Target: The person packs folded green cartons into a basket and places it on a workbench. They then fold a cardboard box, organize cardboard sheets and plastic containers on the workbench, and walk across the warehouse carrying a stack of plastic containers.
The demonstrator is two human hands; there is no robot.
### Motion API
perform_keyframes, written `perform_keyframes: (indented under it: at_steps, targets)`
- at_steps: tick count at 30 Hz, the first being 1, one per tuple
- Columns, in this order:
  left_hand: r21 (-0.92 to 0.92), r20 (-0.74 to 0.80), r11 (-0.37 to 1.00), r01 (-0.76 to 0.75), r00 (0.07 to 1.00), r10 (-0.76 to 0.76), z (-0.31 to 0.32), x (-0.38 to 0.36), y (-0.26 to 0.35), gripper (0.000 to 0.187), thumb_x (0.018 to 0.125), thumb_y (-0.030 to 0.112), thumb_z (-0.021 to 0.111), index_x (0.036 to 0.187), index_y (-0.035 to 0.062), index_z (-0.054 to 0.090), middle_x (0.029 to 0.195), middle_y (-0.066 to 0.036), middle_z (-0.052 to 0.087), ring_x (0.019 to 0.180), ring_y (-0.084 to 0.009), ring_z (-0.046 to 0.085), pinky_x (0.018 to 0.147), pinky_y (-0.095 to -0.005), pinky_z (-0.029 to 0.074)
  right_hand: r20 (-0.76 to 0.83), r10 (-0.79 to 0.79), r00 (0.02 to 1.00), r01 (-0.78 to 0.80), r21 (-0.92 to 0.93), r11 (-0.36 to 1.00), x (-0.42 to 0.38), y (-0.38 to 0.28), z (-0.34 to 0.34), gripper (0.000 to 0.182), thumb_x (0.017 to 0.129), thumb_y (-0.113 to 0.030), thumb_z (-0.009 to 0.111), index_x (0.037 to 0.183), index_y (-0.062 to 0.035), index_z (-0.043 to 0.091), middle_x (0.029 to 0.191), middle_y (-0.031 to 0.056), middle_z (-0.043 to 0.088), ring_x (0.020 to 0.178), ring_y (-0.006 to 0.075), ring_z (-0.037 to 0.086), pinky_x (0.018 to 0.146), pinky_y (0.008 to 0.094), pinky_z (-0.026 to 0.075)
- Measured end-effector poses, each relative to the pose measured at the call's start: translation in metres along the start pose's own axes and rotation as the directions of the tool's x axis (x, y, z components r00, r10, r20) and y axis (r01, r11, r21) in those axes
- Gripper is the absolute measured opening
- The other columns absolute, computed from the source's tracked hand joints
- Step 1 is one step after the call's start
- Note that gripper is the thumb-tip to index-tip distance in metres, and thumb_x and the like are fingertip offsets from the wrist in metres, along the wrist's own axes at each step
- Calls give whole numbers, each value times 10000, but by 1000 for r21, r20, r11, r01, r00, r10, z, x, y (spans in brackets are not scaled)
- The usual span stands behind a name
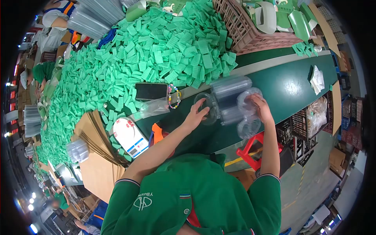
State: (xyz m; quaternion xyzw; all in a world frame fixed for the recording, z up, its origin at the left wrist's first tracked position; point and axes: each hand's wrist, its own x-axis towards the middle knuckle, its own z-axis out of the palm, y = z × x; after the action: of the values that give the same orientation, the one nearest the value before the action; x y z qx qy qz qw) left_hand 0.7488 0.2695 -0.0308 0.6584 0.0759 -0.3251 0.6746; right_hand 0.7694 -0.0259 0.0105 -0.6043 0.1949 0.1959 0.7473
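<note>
Two rows of nested clear plastic lids [231, 87] lie side by side on the dark green table before me. My left hand [196, 116] is curled at their left end, thumb and fingers gripping the rim of a round clear lid [211, 111]. At the right end, my right hand [258, 105] has its fingers bent over another round clear lid [247, 98]. Just below that hand, one more clear round piece [248, 127] stands on edge at the end of the nearer row.
A large heap of small green packets [156, 47] covers the table's left and back. A phone [150, 91], bead bracelet [179, 100], white scale [130, 137] and orange-handled tool [157, 135] lie left of my hands. A pink crate [258, 41] stands behind; a white tissue [317, 80] lies right.
</note>
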Motion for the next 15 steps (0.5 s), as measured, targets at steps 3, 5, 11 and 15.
perform_keyframes:
  at_steps: [3, 5, 11, 15]
  targets:
    - [117, -31, 983, -141, 989, 145, 3, -3, 4, 626, 817, 161, 571, 1349, 122, 243, 1259, -146, 304, 879, -171, 559, 758, -302, 466, -23, 10, 1000, -9, 32, 999, -3, 0, 3, 242, 846, -217, 499, 924, -7, 591, 943, 53, 580, 897, 148, 528, 804, 270, 409]
    - [171, -51, 957, -232, 968, 244, 10, -17, 24, 668, 802, 98, 564, 1362, 127, 202, 1277, -159, 304, 868, -165, 563, 749, -304, 471, -25, 20, 999, -19, 23, 1000, -5, 2, 1, 259, 848, -235, 496, 898, -4, 601, 941, 56, 580, 899, 154, 529, 804, 273, 413]
    - [91, -122, 939, -333, 932, 342, 13, -14, 30, 718, 776, -15, 511, 1374, 106, 133, 1347, -161, 303, 958, -204, 555, 779, -287, 459, -57, 17, 998, -16, 18, 1000, -13, 5, 4, 272, 846, -250, 502, 892, -1, 602, 921, 54, 581, 892, 166, 537, 791, 284, 426]
    - [-521, 170, 835, 178, 980, -103, -29, 2, -7, 636, 802, 41, 518, 1348, 105, 199, 1307, -140, 373, 923, -215, 573, 778, -298, 462, -93, 22, 995, -15, 79, 997, -12, 17, -1, 283, 841, -262, 519, 937, -8, 598, 935, 54, 579, 902, 164, 532, 797, 288, 419]
